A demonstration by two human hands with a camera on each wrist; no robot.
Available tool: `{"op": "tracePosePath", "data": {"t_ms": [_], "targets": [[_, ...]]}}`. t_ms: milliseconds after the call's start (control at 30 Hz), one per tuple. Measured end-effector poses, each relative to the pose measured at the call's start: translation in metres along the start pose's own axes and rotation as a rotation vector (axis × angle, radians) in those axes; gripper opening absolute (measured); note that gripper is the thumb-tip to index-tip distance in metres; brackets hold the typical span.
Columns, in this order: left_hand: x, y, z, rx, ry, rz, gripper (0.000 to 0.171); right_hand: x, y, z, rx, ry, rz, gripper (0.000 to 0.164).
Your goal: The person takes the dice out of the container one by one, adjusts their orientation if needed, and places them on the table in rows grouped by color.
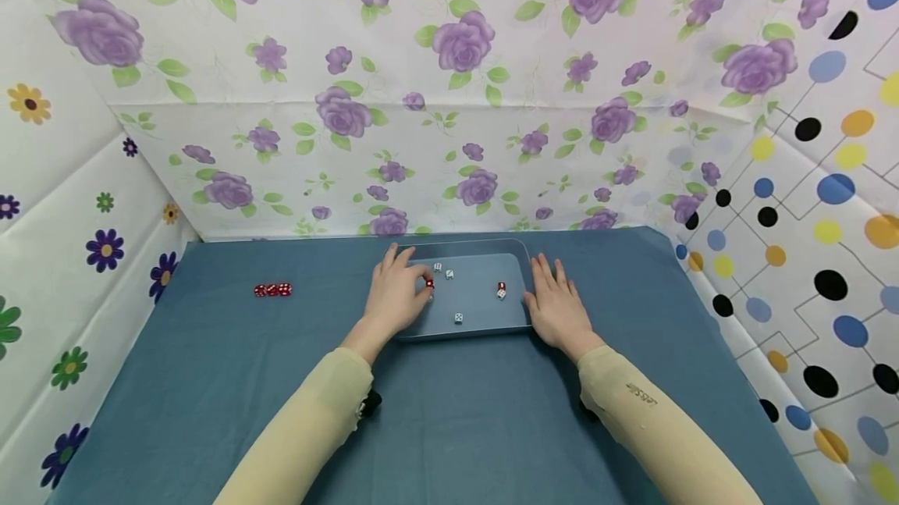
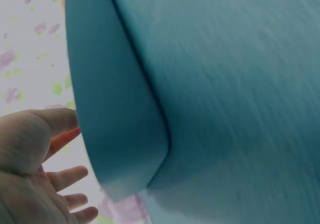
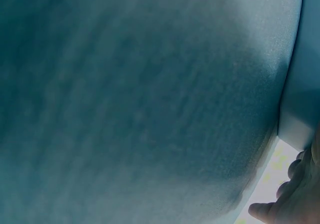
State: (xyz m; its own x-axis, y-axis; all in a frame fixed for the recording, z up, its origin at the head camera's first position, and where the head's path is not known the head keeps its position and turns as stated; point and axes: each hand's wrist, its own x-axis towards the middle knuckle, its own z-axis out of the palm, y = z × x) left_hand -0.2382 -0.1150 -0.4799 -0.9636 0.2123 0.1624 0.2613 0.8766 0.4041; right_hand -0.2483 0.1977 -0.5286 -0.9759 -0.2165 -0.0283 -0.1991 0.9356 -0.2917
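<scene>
Blue cloth (image 1: 449,419) covers the work surface, with a flowered sheet (image 1: 281,154) hanging behind it. At the left of a shallow blue tray (image 1: 463,332), the left hand (image 1: 397,293) pinches a red die (image 1: 430,284) between thumb and finger; a sliver of white, perhaps another die, shows just below. Toward the tray's right side, a second red die (image 1: 502,286) meets a white die (image 1: 502,295); whether it sits on top or behind, I cannot tell. Three loose white dice (image 1: 459,318) lie in the tray: two near its back edge, one near its front. The right hand (image 1: 560,310) rests along the tray's right wall, fingers straight, gripping nothing. Left of the tray, well apart, three red dice (image 1: 272,289) lie in a row. By my judgement, one red-and-white pair is made, a second is in hand, and three remain. Raised walls border the tray; bare floor separates the left hand from the pair. Cloth leaves ample room in front of the tray, little behind.
</scene>
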Motion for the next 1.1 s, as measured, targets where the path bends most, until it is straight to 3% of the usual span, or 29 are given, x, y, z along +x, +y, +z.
{"op": "tracePosePath", "data": {"t_ms": [500,1100], "targets": [[-0.023,-0.040,-0.028,-0.054,0.062,-0.015,0.012,-0.002,0.000,-0.004,0.002,-0.015,0.007,0.071],[-0.045,-0.081,-0.054,-0.057,0.076,-0.046,0.017,-0.001,-0.003,-0.003,-0.002,-0.012,0.002,0.071]]}}
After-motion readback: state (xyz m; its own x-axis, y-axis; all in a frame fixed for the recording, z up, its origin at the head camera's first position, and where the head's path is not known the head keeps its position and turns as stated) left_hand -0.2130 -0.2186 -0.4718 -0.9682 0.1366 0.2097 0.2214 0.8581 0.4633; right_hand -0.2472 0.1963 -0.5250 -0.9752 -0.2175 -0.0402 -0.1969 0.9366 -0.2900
